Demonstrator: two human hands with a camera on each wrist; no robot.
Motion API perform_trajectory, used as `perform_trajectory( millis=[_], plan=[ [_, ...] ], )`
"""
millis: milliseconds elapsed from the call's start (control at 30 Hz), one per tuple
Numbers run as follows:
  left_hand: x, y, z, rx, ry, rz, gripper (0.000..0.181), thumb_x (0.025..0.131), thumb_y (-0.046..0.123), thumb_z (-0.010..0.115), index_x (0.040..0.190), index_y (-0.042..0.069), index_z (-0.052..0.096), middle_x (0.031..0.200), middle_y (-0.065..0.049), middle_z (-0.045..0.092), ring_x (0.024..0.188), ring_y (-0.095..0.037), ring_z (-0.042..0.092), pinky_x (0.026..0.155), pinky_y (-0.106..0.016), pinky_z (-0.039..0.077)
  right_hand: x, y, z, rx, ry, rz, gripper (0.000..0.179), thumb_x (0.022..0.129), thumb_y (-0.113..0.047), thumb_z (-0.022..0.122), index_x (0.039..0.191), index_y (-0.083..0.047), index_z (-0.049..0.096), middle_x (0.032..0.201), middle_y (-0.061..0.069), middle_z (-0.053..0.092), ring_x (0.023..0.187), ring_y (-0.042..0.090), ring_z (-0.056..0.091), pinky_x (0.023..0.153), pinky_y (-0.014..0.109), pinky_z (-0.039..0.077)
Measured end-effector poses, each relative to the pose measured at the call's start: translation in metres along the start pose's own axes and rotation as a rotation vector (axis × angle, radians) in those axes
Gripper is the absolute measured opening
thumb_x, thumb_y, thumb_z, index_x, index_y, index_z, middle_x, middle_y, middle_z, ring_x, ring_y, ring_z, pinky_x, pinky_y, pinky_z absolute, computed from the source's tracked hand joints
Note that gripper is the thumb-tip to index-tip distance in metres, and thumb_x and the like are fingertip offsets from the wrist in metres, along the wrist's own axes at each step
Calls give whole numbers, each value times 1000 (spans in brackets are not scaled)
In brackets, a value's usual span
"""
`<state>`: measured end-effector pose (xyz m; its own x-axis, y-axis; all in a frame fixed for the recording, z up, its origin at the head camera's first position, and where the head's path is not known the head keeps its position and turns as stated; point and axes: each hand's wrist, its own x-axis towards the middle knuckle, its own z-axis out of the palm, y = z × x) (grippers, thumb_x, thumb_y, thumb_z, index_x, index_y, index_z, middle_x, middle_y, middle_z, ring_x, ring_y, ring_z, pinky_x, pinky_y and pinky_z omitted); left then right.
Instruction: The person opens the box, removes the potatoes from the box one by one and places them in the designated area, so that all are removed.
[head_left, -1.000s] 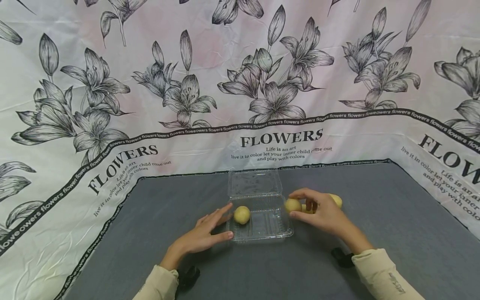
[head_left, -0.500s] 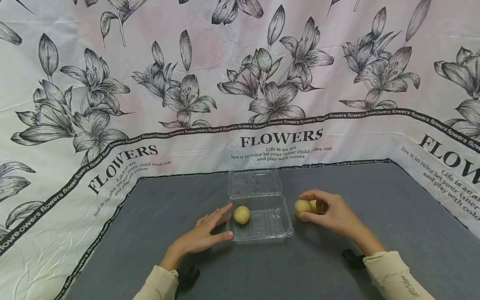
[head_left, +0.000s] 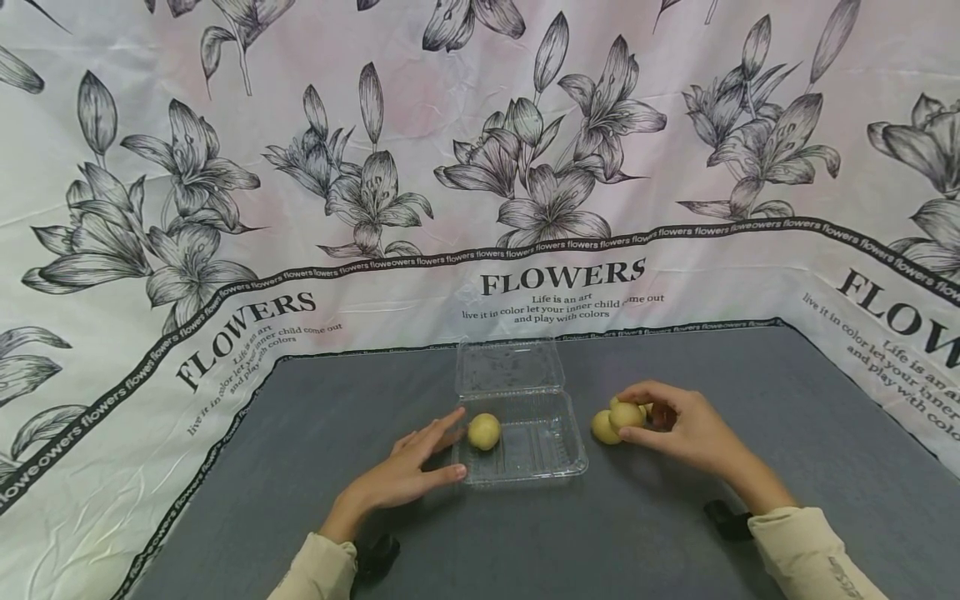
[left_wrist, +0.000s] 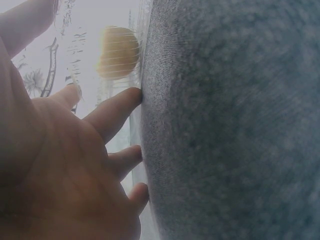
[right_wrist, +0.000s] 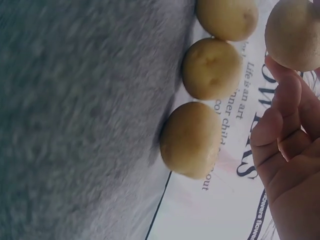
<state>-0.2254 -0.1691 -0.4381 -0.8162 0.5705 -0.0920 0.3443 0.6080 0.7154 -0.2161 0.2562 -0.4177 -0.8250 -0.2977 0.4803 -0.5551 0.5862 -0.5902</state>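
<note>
Toward the desk's right edge, the held potato and the right hand partly hide the resting potatoes. The desk's near edge is cut off. Through the clear container, what is probably the lone potato blurs.

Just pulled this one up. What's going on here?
A person's right hand holds a potato raised off the grey table, to the right of a clear plastic box. Three other potatoes show on the table near that hand. The left hand is at the box's left side, fingers spread and holding nothing. One potato lies inside, toward the left, and the lid is open at the back.
</note>
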Motion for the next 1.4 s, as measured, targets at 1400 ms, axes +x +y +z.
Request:
perform_trajectory(
  millis=[1400],
  plan=[
    [0, -1, 1, 0, 1, 6, 80, 102, 49, 57, 165, 37, 10, 164, 3, 38, 160, -37, 0, 121, -70, 0, -11, 17, -19, 28, -207, 147, 31, 81, -30, 88, 106, -21, 72, 98, -3, 76, 65, 2, 52, 57, 22, 44]
  ],
)
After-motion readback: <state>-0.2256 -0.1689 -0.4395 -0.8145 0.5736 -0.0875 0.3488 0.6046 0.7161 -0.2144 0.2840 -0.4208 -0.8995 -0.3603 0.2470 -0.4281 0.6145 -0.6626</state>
